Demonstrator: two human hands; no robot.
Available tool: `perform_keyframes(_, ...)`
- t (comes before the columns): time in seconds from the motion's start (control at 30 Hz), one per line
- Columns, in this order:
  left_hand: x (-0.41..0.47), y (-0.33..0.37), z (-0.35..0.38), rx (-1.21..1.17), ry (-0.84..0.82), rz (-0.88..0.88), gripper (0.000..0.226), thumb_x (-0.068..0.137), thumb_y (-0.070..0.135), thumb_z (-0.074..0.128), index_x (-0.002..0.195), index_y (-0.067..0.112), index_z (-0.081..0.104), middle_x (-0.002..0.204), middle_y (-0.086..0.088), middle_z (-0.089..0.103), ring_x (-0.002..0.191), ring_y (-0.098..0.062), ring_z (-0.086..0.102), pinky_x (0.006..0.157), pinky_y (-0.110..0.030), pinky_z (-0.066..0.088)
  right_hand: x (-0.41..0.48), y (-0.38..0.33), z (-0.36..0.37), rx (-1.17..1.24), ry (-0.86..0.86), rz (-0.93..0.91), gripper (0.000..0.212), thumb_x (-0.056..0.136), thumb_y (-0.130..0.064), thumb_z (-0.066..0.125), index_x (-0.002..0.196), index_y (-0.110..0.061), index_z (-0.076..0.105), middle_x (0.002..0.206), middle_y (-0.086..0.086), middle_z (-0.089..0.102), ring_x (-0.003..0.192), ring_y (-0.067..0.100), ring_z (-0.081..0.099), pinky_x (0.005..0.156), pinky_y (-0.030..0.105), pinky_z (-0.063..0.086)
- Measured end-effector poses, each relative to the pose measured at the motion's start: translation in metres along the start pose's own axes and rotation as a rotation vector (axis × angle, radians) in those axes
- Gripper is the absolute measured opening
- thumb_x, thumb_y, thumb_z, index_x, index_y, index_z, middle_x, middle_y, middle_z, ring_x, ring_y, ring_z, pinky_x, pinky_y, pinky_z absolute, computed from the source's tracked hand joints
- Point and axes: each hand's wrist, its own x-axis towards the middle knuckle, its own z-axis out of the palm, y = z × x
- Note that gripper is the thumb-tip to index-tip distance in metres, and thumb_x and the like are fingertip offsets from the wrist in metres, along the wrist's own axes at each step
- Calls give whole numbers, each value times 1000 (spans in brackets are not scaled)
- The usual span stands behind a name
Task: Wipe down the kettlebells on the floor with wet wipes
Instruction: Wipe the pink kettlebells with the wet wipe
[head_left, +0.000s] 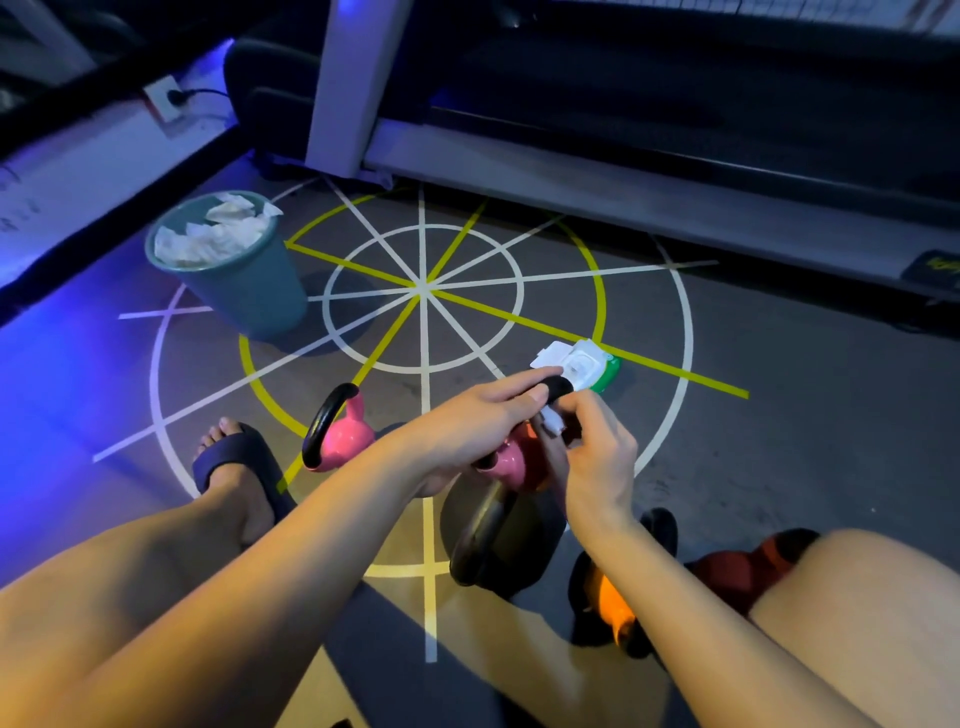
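The hub (423, 291) of the wheel painted on the floor in white and yellow lines serves as the fixed mark here. Nearer the person than the hub and a little to its right, the left hand (478, 421) is curled over the black handle (558, 387) of a pink kettlebell (511, 460), gripping it, with the pink body showing below the wrist. Just beside it, the right hand (597, 457) pinches a folded white wet wipe (553, 422) between thumb and fingers, and the wipe sits against the underside of that handle. A second pink kettlebell (345, 439) lies tilted on the floor, nearer than the hub and slightly to its left, untouched. A dark kettlebell (519, 556) stands nearer still, under the two forearms. Farther to the right of the hub and close to the person's right leg are an orange kettlebell (610, 605) and a red kettlebell (732, 574), both partly hidden. The pack of wet wipes (584, 364) lies to the right of the hub, on the outer yellow ring, its lid flipped open. Left of the hub stands a teal bin (249, 296) heaped with crumpled white wipes (213, 234). Beyond the hub runs the grey base of a treadmill (571, 182). A foot in a dark sandal (234, 452) rests nearer than the hub, well to its left.
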Motion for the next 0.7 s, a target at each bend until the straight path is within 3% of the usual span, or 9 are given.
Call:
perform_keyframes(0.13, -4, -5, -5, -27, -7, 30, 29, 107, 44, 45, 129, 57, 59, 130, 12, 67, 121, -20, 64, 105, -45, 51, -8, 0, 2, -149, 25, -254, 20, 82, 2, 63, 87, -17, 61, 82, -9, 58, 76, 0, 49, 68, 5, 37)
perform_keyframes(0.2, -5, -6, -7, -44, 4, 51, 29, 107, 45, 44, 128, 58, 59, 132, 11, 65, 121, -21, 64, 103, -47, 52, -10, 3, 3, -136, -2, -282, 27, 83, 2, 64, 93, -22, 58, 86, -6, 61, 79, 3, 52, 70, 5, 39)
perform_keyframes(0.3, -5, -10, -11, -42, 30, 71, 29, 107, 48, 42, 128, 59, 58, 134, 7, 64, 120, -22, 63, 103, -45, 53, -13, -2, 3, -89, -31, -154, 20, 93, -13, 67, 94, -26, 51, 89, -12, 65, 83, 4, 61, 68, 12, 45)
perform_keyframes(0.37, -4, -13, -14, -34, 41, 96, 30, 107, 49, 41, 129, 59, 57, 132, 6, 65, 121, -23, 62, 104, -44, 51, -8, -9, -1, -33, 65, -65, 18, 96, -24, 65, 91, -19, 48, 79, -11, 59, 72, 3, 57, 62, 13, 40)
perform_keyframes(0.47, -3, -18, -17, -5, 43, 151, 33, 107, 47, 41, 136, 54, 54, 138, 13, 60, 122, -7, 61, 103, -37, 51, 17, -7, -18, 90, 190, 28, 17, 95, -24, 67, 93, -19, 50, 80, -10, 54, 72, -1, 53, 70, 17, 43)
perform_keyframes(0.53, -2, -20, -19, 78, 50, 197, 35, 107, 44, 42, 140, 49, 52, 139, 14, 60, 120, -2, 62, 104, -36, 51, 35, -2, -31, 242, 143, 154, 14, 93, -29, 69, 96, -26, 56, 85, -7, 66, 79, 8, 64, 74, 30, 53)
perform_keyframes(0.63, 0, -20, -25, 290, 105, 300, 37, 107, 39, 47, 144, 39, 53, 125, 12, 68, 113, -2, 65, 106, -34, 49, 44, -4, -36, 457, -20, 344, 10, 95, -25, 66, 96, -15, 63, 74, -5, 70, 64, 11, 64, 60, 26, 54)
perform_keyframes(0.7, 1, -19, -28, 346, 149, 320, 36, 107, 32, 47, 143, 35, 54, 104, 11, 73, 101, -7, 68, 94, -31, 53, 41, -5, -30, 474, -128, 392, 16, 92, -30, 67, 90, -14, 69, 77, 3, 69, 69, 17, 62, 61, 29, 53)
